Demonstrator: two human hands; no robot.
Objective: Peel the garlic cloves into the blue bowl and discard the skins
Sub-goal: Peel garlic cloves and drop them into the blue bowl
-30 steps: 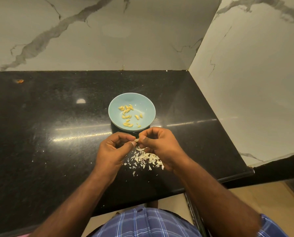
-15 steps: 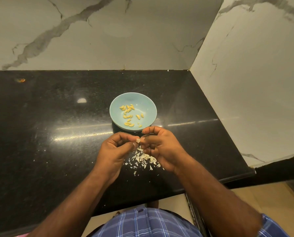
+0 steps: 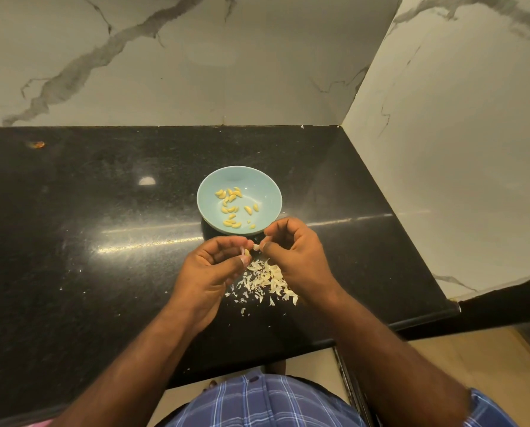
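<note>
Both hands' fingers (image 3: 268, 245) pinch one small pale garlic clove (image 3: 256, 247) above papery white skins (image 3: 265, 280)

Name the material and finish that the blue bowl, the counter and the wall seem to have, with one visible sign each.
Blue bowl: probably glazed ceramic; smooth, faintly glossy. Counter: likely polished black granite; fine speckles and mirror-like light streaks. Wall: marble or marble-look tile; pale with grey veins, a soft sheen.
</note>
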